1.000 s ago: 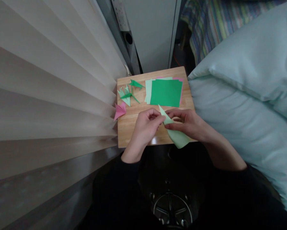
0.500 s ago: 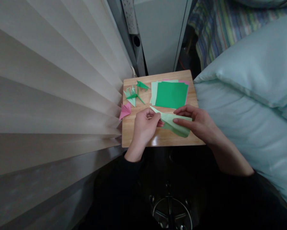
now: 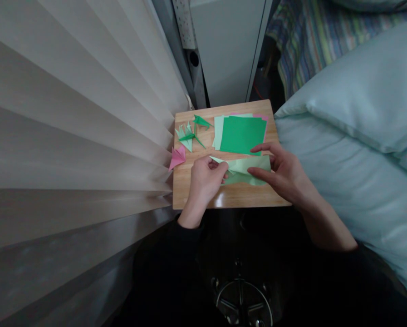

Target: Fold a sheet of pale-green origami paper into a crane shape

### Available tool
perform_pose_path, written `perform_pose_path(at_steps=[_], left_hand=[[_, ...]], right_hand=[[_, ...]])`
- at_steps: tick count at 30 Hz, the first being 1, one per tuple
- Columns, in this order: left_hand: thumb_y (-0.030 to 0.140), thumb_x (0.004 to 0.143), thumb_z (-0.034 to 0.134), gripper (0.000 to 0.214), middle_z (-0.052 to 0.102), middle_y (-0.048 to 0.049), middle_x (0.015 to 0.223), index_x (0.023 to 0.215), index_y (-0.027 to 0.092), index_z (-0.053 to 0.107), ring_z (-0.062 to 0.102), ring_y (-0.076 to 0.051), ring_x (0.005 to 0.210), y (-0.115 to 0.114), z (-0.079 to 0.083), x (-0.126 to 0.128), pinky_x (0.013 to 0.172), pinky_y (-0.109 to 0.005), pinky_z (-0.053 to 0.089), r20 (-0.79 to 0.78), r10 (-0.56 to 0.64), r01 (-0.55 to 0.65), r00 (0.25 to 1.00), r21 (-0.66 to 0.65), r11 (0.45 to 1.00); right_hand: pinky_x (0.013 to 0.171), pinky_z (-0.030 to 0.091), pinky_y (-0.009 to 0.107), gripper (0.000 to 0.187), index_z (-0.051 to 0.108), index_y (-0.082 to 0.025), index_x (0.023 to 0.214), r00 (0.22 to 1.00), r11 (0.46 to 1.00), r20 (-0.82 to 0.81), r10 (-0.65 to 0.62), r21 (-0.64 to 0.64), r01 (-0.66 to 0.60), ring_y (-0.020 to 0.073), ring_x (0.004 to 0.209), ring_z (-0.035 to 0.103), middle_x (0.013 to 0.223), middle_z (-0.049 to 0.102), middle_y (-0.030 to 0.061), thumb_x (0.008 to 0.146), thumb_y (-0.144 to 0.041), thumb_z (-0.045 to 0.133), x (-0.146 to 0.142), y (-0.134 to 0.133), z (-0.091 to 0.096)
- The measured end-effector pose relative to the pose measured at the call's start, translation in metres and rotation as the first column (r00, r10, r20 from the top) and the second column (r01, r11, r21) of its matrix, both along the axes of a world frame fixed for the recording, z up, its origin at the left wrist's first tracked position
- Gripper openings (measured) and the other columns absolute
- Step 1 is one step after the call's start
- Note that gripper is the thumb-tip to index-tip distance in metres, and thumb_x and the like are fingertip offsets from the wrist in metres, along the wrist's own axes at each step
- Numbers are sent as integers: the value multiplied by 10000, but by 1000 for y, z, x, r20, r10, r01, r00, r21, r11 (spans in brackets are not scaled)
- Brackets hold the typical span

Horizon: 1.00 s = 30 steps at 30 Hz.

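Observation:
A sheet of light green origami paper [image 3: 241,166], partly folded, spans the space between my two hands above the small wooden table [image 3: 186,195]. My left hand [image 3: 206,176] pinches its left part between thumb and fingers, where a narrow point sticks out. At the right end, my right hand [image 3: 285,172] has its thumb on the paper's front and other fingers behind it, while the index finger is stretched out above the top edge. Just beyond lies a stack of square paper, with a dark green sheet [image 3: 243,134] on top.
Folded paper pieces stand on the table's left side: green origami cranes [image 3: 200,121], light green ones [image 3: 185,135] and a pink one [image 3: 178,156] at the edge. A pleated curtain [image 3: 87,136] borders the left, pale bedding [image 3: 353,131] the right. A cabinet [image 3: 228,54] stands behind.
The paper has turned flatter, its lower right edge rising. My right index finger has lifted away from the paper's top edge. The left hand keeps its pinch almost in place.

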<state>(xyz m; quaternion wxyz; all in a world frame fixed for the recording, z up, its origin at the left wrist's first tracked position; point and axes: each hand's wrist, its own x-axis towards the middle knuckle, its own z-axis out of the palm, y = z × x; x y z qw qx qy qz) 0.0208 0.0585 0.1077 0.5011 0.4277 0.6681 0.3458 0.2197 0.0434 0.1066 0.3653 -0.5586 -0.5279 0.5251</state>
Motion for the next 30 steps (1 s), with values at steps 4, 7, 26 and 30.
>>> perform_pose_path(at_steps=[4,7,26,30], left_hand=[[208,784,738,225,659,4,552,647,187,561,647,-128,502,1,1,3,502,-223,523,113,14,-14,994,2,1000],[249,816,752,239,661,10,579,689,192,558,667,-131,545,0,3,4,519,-215,519,159,-33,28,987,33,999],[296,822,791,146,724,-25,770,808,181,701,668,-148,730,-3,4,3,658,-246,476,71,-421,394,904,240,887],[256,816,798,140,727,-12,772,827,183,678,690,-140,734,-3,6,3,645,-235,472,88,-440,405,894,260,876]], right_hand=[[640,471,337,409,685,-254,1143,991,997,123,59,35,-64,211,709,643,813,724,3,763,-333,815,-1,-1,3],[615,472,322,351,679,-242,1069,994,994,52,94,-59,-91,205,684,656,799,758,12,767,-364,810,-5,-2,4],[1038,474,493,227,733,-231,884,993,995,89,80,53,-85,283,1079,693,1043,775,58,799,-431,800,1,1,2],[1115,429,493,168,750,-224,815,979,976,62,193,94,-199,288,1208,659,1197,744,79,840,-390,760,4,1,-1]])
